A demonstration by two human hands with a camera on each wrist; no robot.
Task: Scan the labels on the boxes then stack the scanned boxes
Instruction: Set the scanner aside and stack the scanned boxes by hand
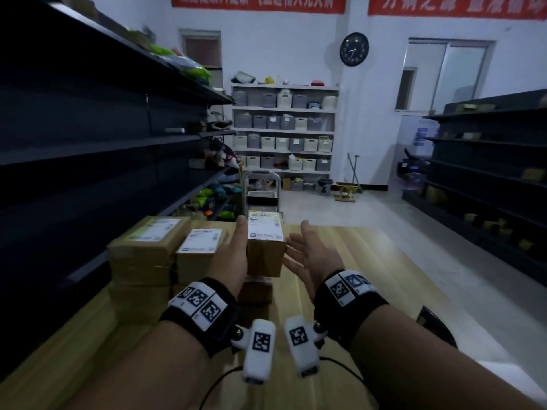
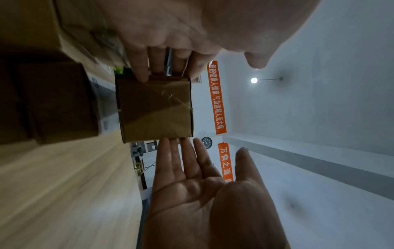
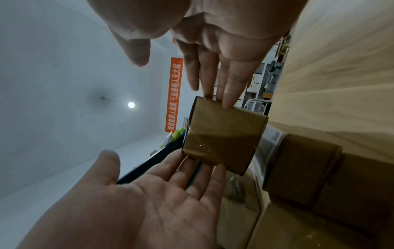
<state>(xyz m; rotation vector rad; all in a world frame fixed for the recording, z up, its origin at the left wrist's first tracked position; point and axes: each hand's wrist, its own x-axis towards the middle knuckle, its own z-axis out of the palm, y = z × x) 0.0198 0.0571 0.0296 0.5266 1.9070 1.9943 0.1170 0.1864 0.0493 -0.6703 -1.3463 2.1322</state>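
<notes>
Cardboard box [image 1: 265, 255] between flat hands, fingertips [image 2: 142, 74] touching.

- This looks like a small stockroom or shop storeroom.
- Long dark shelves [image 1: 118, 143] run down the left side, and more dark shelves [image 1: 488, 161] stand on the right.
- At the back, a white rack [image 1: 284, 128] is full of little storage bins.
- Brown cardboard boxes [image 1: 148, 247] with white shipping labels sit in piles on a wooden bench [image 1: 355, 261].
- A metal cart [image 1: 262, 187] stands past the bench.
- Red banners [image 1: 257, 1] and a round clock [image 1: 354, 49] hang on the white wall.
</notes>
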